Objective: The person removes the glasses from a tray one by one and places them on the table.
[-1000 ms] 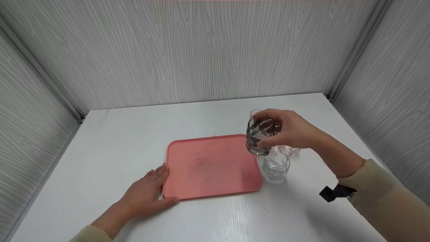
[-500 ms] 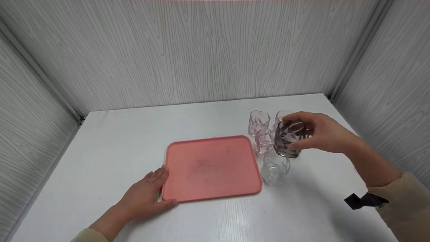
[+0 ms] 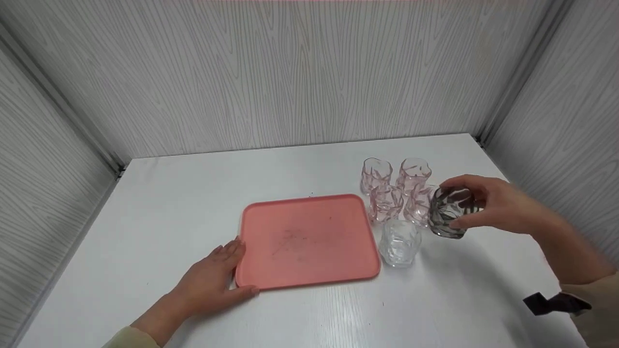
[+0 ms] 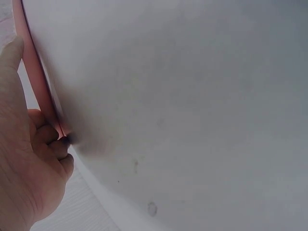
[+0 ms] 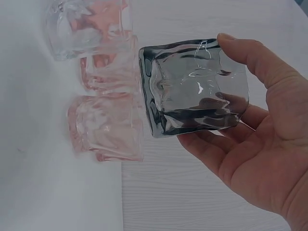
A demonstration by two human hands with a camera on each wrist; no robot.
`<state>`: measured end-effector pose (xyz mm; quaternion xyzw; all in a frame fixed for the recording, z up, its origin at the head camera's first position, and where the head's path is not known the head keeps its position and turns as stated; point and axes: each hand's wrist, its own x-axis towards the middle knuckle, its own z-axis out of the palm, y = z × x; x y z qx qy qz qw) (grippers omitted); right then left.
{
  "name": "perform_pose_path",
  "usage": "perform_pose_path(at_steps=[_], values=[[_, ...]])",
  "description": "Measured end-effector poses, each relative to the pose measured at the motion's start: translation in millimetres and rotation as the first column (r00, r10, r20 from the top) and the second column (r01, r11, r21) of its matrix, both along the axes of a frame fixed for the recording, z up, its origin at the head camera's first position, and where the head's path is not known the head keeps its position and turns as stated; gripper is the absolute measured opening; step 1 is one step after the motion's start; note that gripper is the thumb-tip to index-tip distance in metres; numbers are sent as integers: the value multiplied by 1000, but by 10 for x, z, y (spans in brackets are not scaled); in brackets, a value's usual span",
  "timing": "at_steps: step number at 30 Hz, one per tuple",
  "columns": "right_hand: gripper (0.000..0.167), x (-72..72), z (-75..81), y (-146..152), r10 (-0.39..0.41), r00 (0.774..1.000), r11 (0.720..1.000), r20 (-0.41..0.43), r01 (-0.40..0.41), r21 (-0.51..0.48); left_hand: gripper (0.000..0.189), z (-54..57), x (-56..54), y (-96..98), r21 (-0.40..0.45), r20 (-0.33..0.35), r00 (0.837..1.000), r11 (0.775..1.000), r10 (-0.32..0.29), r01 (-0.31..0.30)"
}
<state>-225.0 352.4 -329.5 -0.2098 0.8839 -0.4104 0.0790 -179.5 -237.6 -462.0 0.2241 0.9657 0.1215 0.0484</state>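
My right hand (image 3: 503,205) grips a smoky grey glass (image 3: 449,212) between thumb and fingers, above the table at the right. In the right wrist view this glass (image 5: 192,86) lies on its side to the camera, its base toward the other cups. My left hand (image 3: 210,278) holds the near-left corner of a flat pink tray (image 3: 309,241), thumb on the front edge and fingers at the left side. Curled fingers (image 4: 50,137) touch the tray rim (image 4: 36,72) in the left wrist view. A clear glass (image 3: 400,244) stands beside the tray's right edge.
Several pink-tinted glasses stand close together behind the clear one, among them a back-left glass (image 3: 376,175), a back-right glass (image 3: 414,175) and a front-left glass (image 3: 386,204). The white table (image 3: 193,193) meets wood-grain panels (image 3: 300,72) at the back and sides.
My right hand has carried the grey glass to the right and slightly toward me, from over the tray's right edge to past the pink glasses. The left hand and tray have stayed put.
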Motion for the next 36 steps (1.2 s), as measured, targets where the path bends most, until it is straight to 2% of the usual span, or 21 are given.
perform_pose_path(at_steps=[8,22,29,36], values=[[64,41,-197,115,15,1000,1000,25,-15,-15,112,12,0,-1,-2,-6,1000,1000,3,-3],[69,27,-551,82,23,998,1000,64,-22,-7,114,-3,-6,13,-10,15,1000,1000,17,-17],[73,3,-668,66,64,993,997,98,-60,-47,111,-16,7,-13,6,5,1000,1000,6,-6],[75,-4,-725,64,63,992,997,107,-58,-44,113,-14,4,-7,-4,-1,1000,1000,-5,5]])
